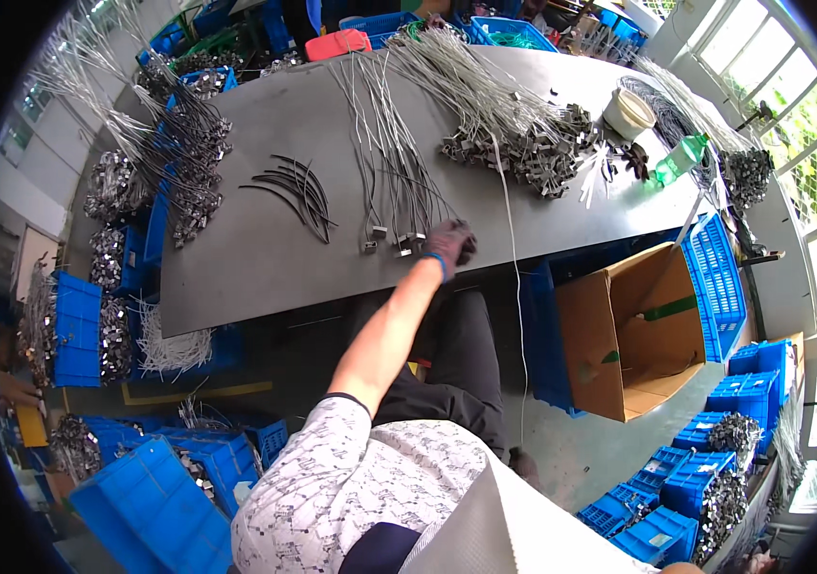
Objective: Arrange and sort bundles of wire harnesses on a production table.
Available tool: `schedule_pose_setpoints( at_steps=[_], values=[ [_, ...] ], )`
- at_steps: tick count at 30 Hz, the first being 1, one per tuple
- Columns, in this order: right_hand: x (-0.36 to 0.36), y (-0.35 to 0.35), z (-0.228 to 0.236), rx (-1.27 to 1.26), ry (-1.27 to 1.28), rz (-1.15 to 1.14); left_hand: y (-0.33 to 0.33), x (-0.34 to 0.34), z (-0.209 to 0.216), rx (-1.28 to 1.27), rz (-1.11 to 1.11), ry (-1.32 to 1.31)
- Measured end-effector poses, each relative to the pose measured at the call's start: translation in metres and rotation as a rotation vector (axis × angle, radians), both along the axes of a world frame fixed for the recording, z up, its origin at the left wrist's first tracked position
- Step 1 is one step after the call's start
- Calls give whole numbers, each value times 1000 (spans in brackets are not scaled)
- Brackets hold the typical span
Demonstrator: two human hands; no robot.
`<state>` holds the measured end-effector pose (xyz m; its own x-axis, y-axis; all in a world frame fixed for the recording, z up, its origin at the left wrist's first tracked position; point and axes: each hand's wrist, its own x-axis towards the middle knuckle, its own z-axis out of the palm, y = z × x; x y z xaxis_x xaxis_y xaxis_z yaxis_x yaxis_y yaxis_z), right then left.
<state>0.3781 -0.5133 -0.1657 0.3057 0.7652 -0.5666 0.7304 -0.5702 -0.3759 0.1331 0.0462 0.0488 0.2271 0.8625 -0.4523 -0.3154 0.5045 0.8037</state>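
My left hand [452,243], in a dark glove with a blue cuff, reaches over the near edge of the table. Its fingers look curled, and whatever they hold is hidden. Beside it lie several grey cables [391,143] with small metal blocks [404,245] at their near ends. A loose white cord [514,239] crosses the table edge to the right of this hand and hangs down. Low by my right side, a dark shape that looks like my gloved right hand [523,466] is near the cord's lower end. Its fingers cannot be made out.
Short black tubes [298,196] lie left on the table [236,277]. A heap of metal-ended cables [533,148], a white tub [629,113] and a green bottle [682,160] are farther right. A cardboard box [585,335] stands below the right edge. Blue crates [155,507] surround the floor.
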Motion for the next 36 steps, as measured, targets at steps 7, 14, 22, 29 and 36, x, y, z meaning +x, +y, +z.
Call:
schedule_pose_setpoints(
  at_steps=[7, 14, 22, 29, 36],
  values=[
    [-4, 86, 29, 198, 52, 64, -21, 47, -39, 89, 45, -1],
    [-3, 95, 55, -27, -41, 141, 3, 22, -20, 91, 255, -84],
    [39, 35, 48, -400, -134, 195, 62, -35, 53, 596, 736, 196],
    [31, 38, 57, -239, -124, 183, 53, -29, 18, 528, 479, 168],
    [27, 102, 63, 143, -31, 132, 34, -18, -17, 270, 377, 263]
  ],
)
